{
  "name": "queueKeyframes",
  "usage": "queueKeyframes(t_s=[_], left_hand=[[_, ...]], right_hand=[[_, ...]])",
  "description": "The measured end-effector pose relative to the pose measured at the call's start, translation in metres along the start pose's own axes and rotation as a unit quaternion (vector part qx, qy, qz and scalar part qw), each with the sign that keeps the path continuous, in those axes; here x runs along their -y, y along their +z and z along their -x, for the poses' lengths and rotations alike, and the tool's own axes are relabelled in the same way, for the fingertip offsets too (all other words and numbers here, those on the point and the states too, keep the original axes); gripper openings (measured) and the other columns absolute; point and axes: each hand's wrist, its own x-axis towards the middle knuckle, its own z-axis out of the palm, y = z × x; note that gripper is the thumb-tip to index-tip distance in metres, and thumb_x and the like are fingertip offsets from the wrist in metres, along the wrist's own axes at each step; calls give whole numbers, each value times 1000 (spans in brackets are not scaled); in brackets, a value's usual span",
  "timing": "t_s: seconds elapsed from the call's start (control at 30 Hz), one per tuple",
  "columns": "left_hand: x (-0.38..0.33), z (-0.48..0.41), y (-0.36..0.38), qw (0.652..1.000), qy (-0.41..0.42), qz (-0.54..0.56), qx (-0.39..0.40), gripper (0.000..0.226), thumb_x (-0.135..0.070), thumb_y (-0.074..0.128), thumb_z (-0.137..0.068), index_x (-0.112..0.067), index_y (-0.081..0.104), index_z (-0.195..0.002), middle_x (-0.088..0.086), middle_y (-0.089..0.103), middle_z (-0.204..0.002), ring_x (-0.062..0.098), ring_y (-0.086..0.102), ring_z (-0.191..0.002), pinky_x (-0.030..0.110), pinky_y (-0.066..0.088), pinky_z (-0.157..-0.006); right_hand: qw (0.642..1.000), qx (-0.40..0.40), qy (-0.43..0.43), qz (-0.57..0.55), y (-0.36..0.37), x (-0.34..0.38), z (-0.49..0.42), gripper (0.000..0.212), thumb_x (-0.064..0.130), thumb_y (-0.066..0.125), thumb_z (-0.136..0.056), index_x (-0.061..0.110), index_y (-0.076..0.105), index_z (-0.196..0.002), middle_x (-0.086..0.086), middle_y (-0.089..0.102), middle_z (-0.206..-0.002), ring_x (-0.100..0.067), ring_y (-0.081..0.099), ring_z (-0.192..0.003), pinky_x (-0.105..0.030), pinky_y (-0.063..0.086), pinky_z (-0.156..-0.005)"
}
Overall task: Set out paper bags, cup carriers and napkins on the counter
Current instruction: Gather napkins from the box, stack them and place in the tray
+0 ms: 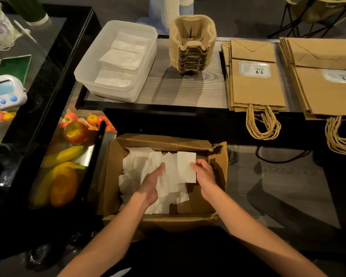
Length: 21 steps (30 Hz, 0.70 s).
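Both my hands are inside an open cardboard box [220, 168] below the counter, among loose white napkins [140, 166]. My right hand [205, 173] pinches one white napkin [186, 166] by its right edge and holds it up. My left hand [151, 185] lies on the napkin pile with fingers straight. On the counter [178, 90] stand a clear plastic tub [88, 76] holding stacked napkins [122, 60], a stack of pulp cup carriers [192, 45], and two piles of flat brown paper bags [256, 84] [326, 90] with twine handles hanging over the front edge.
To the left is a black display case [54, 62] with fruit [76, 132] behind its glass. A white digital timer [5, 92] sits on top of it. A folding stand [316, 19] is at the far right, beyond the counter.
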Motion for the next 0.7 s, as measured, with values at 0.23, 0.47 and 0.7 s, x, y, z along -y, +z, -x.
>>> queueKeyframes(t_s=[0.23, 0.47, 0.7], left_hand=[[4, -12, -1, 1000, 10, -5, -2, 114, -64, 96, -53, -25, 46, -148, 4, 61, -142, 29, 58, -130, 52, 45, -111], [12, -32, -18, 999, 18, 15, -36, 123, -71, 95, -45, -35, 41, -150, 3, 53, -150, 31, 51, -136, 57, 39, -114], [-3, 1, 2, 996, 57, -42, -59, 115, -57, 92, -60, -24, 35, -153, 4, 48, -152, 31, 41, -142, 56, 32, -118]], right_hand=[[990, 86, 23, 105, 8, -4, 3, 27, 30, 59, -102, 21, 56, -128, 1, 54, -140, -17, 55, -116, -31, 47, -91], [998, 38, -7, 49, -6, -13, -7, 32, 22, 64, -99, 21, 57, -130, 2, 61, -127, -12, 59, -111, -23, 47, -81], [965, 81, 133, -210, -14, -10, -7, 20, 13, 56, -103, 9, 67, -119, -11, 66, -112, -19, 62, -93, -29, 53, -80]])
